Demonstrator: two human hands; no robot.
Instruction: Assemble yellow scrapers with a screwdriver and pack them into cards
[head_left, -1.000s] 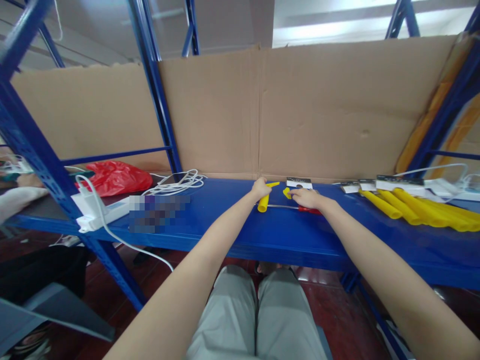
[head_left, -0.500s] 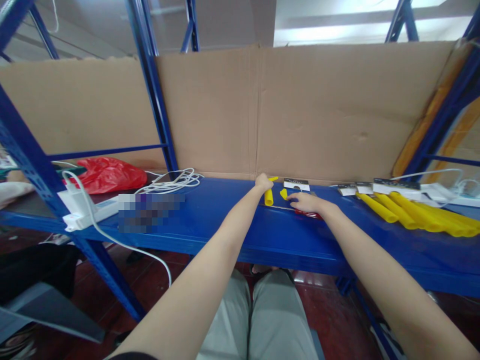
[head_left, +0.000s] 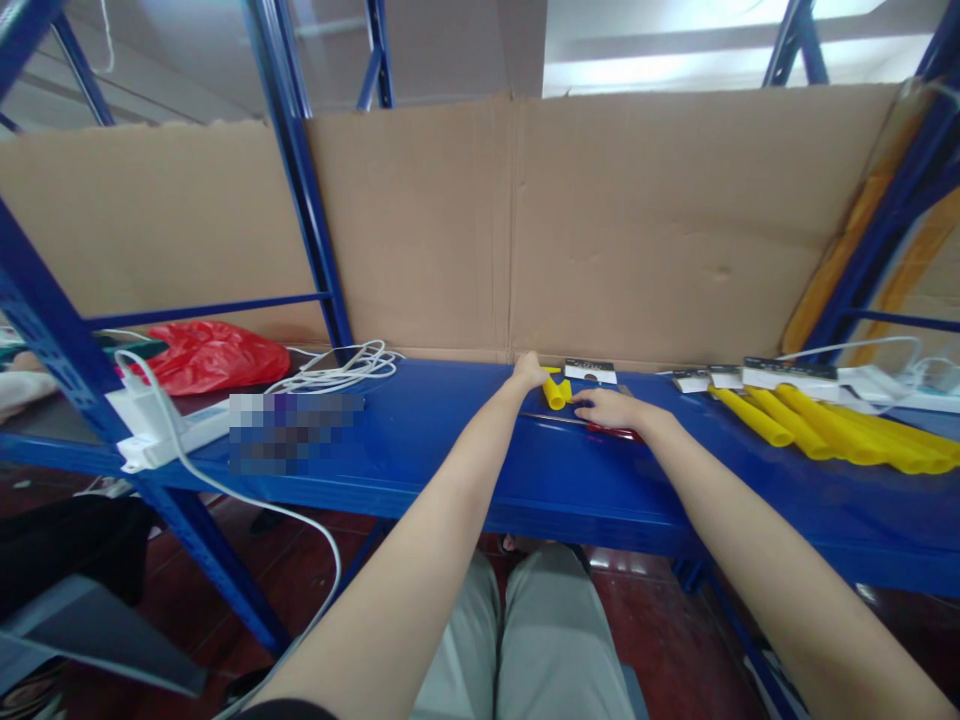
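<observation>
My left hand (head_left: 531, 369) is closed around the back end of a yellow tube (head_left: 555, 396) whose open end points toward me. My right hand (head_left: 606, 406) lies low on the shelf, fingers curled in, with its fingertips at a small yellow piece (head_left: 567, 390) that touches the tube's right side. Under that hand, a thin metal rod (head_left: 553, 417) runs left along the shelf, and a red, shiny part (head_left: 616, 432) shows below the palm. My hand covers where these two meet. Just behind stands a white card with a black top (head_left: 590, 372).
Several yellow tubes with cards (head_left: 817, 425) lie in a row at the right. A white cable coil (head_left: 337, 370), a power strip (head_left: 169, 430) and a red plastic bag (head_left: 214, 357) sit at the left. Cardboard (head_left: 420, 230) walls off the back of the blue shelf (head_left: 435, 440).
My left hand has moved slightly right with the yellow tube, closing the gap to the small yellow piece. My right hand has stayed nearly in place.
</observation>
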